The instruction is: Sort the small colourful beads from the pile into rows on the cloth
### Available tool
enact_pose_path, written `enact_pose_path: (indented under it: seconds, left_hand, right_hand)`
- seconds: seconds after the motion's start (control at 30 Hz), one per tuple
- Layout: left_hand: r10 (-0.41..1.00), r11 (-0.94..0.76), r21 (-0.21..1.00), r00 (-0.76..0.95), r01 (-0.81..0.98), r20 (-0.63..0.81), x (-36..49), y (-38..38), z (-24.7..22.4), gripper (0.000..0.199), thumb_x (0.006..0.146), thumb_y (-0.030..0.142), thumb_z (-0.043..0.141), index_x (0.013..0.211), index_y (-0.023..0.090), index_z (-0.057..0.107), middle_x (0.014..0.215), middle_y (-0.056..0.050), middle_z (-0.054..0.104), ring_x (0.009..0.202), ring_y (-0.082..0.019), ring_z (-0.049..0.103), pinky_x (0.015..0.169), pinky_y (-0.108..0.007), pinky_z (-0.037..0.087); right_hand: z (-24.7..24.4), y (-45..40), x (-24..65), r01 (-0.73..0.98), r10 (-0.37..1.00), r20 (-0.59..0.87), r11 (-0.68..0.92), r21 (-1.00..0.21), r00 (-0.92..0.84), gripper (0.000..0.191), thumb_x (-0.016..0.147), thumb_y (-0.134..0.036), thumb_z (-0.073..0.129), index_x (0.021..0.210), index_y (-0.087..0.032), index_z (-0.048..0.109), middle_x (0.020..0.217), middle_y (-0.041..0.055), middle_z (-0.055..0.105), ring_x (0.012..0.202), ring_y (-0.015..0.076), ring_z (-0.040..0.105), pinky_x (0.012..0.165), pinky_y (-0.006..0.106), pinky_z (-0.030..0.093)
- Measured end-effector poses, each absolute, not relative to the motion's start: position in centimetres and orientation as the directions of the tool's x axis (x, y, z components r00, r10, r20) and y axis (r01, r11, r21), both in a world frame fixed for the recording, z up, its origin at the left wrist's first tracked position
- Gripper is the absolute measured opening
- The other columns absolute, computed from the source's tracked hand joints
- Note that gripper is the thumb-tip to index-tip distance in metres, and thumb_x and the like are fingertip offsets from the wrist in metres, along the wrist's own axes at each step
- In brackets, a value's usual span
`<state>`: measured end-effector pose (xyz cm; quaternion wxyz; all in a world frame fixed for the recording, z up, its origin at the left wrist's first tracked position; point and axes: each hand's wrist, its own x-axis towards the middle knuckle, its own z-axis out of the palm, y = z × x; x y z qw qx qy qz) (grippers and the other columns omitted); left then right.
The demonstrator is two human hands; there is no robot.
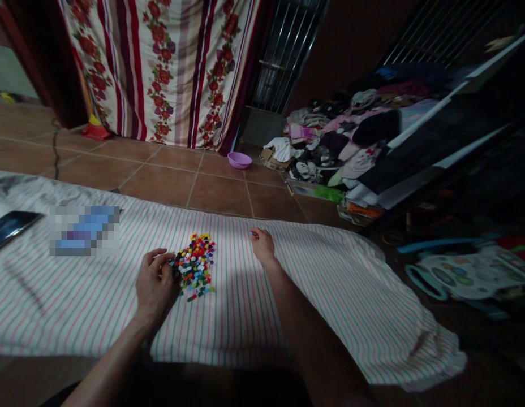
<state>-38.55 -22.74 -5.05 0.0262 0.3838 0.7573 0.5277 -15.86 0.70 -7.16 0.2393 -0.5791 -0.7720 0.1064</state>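
Observation:
A pile of small many-coloured beads (197,263) lies on the striped cloth (237,328). At the pile's left edge rests my left hand (154,280), its fingers loosely bent and apart, the fingertips close to the darker beads. I cannot see anything held in it. To the right of the pile, apart from it, my right hand (263,245) is closed in a pinch just above the cloth. Between its thumb and finger shows a tiny blue-purple bead (252,233).
A dark phone (14,226) and a blurred-out blue item (84,230) lie on the cloth at left. Beyond, on the tiled floor, are a purple basin (239,160) and a heap of clothes (330,133). A flowered curtain (160,68) hangs behind.

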Motion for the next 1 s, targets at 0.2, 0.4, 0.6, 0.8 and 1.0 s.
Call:
enact_pose_path:
  seconds: [0.2,0.4,0.6,0.8,1.0]
  left_hand:
    - [0.597,0.195,0.845,-0.743,0.499,0.301,-39.0,-23.3,-5.0,0.027,0.08,0.023,0.043,0.081,0.021,0.07,0.109,-0.005,0.062,0.093,-0.018,0.062,0.08,-0.031,0.052]
    - [0.591,0.192,0.875,-0.764,0.445,0.259,-39.9,-24.1,-4.5,0.029,0.078,0.026,0.042,0.08,0.021,0.07,0.109,-0.006,0.063,0.09,-0.019,0.062,0.074,-0.033,0.051]
    - [0.586,0.194,0.886,-0.774,0.42,0.238,-40.7,-24.3,-5.0,0.027,0.077,0.027,0.044,0.08,0.021,0.07,0.108,-0.006,0.063,0.087,-0.019,0.062,0.074,-0.032,0.051]
    - [0.599,0.172,0.894,-0.764,0.415,0.239,-40.3,-24.0,-4.8,0.027,0.077,0.028,0.043,0.08,0.021,0.069,0.107,-0.006,0.062,0.087,-0.018,0.061,0.073,-0.031,0.051]
    - [0.607,0.186,0.892,-0.762,0.411,0.225,-39.9,-24.1,-4.5,0.028,0.077,0.028,0.042,0.079,0.021,0.069,0.109,-0.006,0.062,0.087,-0.018,0.061,0.07,-0.031,0.05]
  right_hand:
    - [-6.8,-1.6,-15.9,0.827,0.942,0.31,0.276,-0.49,-0.131,0.026,0.084,-0.019,0.054,0.103,-0.019,0.072,0.1,0.0079,0.069,0.088,0.0183,0.063,0.081,0.028,0.046]
    - [-7.7,-2.8,-16.4,0.736,0.973,0.223,0.113,-0.667,0.053,0.017,0.08,-0.023,0.056,0.09,-0.018,0.07,0.086,0.0053,0.072,0.079,0.0174,0.066,0.073,0.025,0.048]
    - [-7.3,-0.1,-15.6,0.736,0.961,0.235,0.054,-0.675,0.145,0.026,0.077,-0.018,0.052,0.096,-0.016,0.07,0.091,0.0092,0.073,0.085,0.0203,0.067,0.078,0.028,0.049]
    - [-7.6,1.0,-15.8,0.771,0.972,0.233,0.145,-0.62,0.005,0.032,0.071,-0.009,0.05,0.088,-0.018,0.074,0.09,0.0066,0.073,0.087,0.0192,0.066,0.085,0.028,0.048]
    - [-7.4,0.6,-16.1,0.793,0.962,0.234,0.252,-0.554,-0.142,0.037,0.075,-0.009,0.047,0.098,-0.018,0.076,0.101,0.0087,0.073,0.097,0.0203,0.066,0.091,0.03,0.049]
